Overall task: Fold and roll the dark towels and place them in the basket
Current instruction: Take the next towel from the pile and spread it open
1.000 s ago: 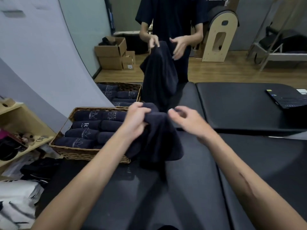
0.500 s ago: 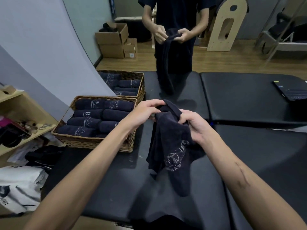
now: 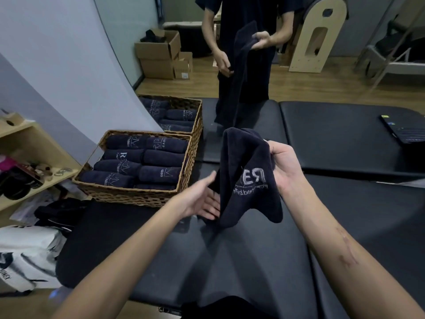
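Note:
A dark towel (image 3: 246,176) with a pale printed logo hangs over the black padded table (image 3: 253,261). My right hand (image 3: 284,168) grips its upper right edge and holds it up. My left hand (image 3: 202,199) is lower, fingers straight, touching the towel's lower left edge. To the left stands a wicker basket (image 3: 128,194) packed with several rolled dark towels (image 3: 140,164). A second wicker basket (image 3: 197,116) behind it also holds rolled towels.
Across the table a person (image 3: 243,42) holds up another dark towel. A laptop (image 3: 402,131) lies at the table's far right. A wooden shelf (image 3: 27,162) and white bags (image 3: 25,256) are on the left; cardboard boxes (image 3: 161,56) sit on the floor beyond.
My left hand let go of the towel's top and dropped to its lower edge, fingers now straight. My right hand keeps the top and the towel hangs more open, logo facing me.

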